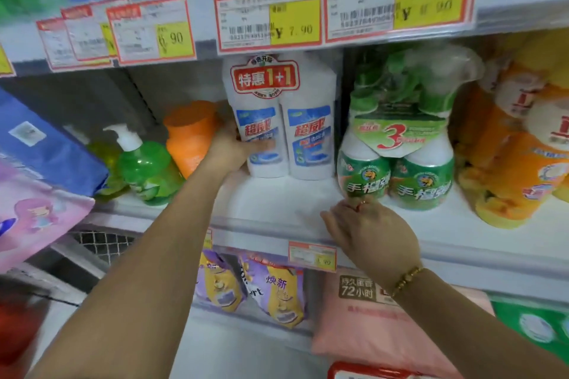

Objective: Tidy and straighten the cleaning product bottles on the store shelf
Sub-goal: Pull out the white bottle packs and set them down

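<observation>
While gripped at frame centre, white twin-pack (283, 120): stands upright on the shelf (277, 203), well back from the front edge; long axis vertical, labels facing out, tops tucked behind the price tags.
Left hand (234, 148): wraps the pack's left bottle, thumb across the label, fingers behind; likely placed so to slide or square the pack.
Right hand (369, 231): lower right of centre, fingers loosely spread over the shelf lip, pinching nothing; contact with green spray pack (400, 163) unclear.
Green spray pack: just right of the twin-pack, upright, nearer the front; probably the line to match.
</observation>
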Demonstrator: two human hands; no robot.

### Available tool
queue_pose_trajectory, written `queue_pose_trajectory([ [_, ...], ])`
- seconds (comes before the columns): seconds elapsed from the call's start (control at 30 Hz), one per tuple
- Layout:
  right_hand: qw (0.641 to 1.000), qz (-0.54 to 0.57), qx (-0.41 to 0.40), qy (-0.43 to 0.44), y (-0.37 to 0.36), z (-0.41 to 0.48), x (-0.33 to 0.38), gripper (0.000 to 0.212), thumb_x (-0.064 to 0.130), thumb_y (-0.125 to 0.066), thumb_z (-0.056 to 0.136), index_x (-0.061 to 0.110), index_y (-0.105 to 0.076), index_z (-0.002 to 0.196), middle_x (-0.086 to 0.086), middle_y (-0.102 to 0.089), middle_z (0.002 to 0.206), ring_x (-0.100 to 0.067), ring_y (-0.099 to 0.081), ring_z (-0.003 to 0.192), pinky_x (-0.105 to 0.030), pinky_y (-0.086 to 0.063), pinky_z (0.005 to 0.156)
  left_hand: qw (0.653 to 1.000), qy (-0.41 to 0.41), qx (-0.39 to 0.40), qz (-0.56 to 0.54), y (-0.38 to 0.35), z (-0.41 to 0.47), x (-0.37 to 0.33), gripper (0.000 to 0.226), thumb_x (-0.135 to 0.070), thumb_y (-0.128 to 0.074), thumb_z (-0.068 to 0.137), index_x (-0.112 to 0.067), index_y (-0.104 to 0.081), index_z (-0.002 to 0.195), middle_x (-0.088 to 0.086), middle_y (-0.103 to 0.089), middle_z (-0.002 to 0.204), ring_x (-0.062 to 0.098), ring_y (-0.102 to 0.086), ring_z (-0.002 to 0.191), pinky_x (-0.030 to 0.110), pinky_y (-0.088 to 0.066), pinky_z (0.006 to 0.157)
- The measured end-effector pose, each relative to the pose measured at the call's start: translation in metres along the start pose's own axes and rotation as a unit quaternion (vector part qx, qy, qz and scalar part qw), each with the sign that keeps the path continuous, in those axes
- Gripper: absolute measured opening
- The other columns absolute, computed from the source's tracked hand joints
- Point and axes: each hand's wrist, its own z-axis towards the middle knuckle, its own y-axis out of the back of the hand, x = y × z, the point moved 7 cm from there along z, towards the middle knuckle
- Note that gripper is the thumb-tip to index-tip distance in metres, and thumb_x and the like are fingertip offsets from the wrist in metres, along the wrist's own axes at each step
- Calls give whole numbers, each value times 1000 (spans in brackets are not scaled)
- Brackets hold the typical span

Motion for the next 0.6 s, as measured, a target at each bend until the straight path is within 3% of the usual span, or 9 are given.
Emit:
queue_pose_trajectory([
  [0.07, 1000, 13, -6, 0, -2, -1, 0, 56, 42, -30, 99, 14, -66, 67, -3, -64, 69, -23, -58, 67, -34, -49, 53, 999, 31, 13, 33, -6, -4, 15, 40, -17, -86, 67, -28, -65, 100, -4, -70, 105, 19, -67, 99, 35, -55, 81],
  [0.17, 1000, 11, -7, 0, 0, -2, 1, 51, 39, -34, 99, 14, -65, 67, -3, -64, 69, -23, -57, 67, -34, -49, 53, 999, 37, 6, 15, -9, -1, 21, 42, -18, -83, 70, -27, -63, 106, -3, -69, 109, 18, -65, 102, 35, -53, 86],
  [0.33, 999, 25, -19, 9, 2, -3, 0, 48, 37, -35, 98, 14, -66, 70, -3, -64, 71, -23, -58, 70, -35, -50, 57, 998, 54, 13, -11, -14, 17, 23, 61, -24, -85, 69, -21, -57, 123, -6, -68, 116, 14, -64, 105, 38, -49, 97],
  [0.53, 999, 15, -27, 20, 1, -4, 0, 44, 35, -38, 98, 13, -65, 71, -4, -62, 70, -24, -57, 69, -36, -50, 58, 999, 28, 13, -20, -17, 21, 21, 48, -23, -85, 67, -26, -63, 109, -7, -70, 109, 13, -67, 101, 35, -50, 93],
  [0.6, 999, 16, -29, 26, 3, -5, 2, 43, 34, -38, 97, 13, -65, 71, -4, -62, 70, -24, -57, 68, -36, -49, 57, 999, 32, -6, -19, -16, 22, 24, 57, -27, -88, 63, -22, -63, 113, -5, -70, 111, 14, -67, 101, 38, -51, 95],
])
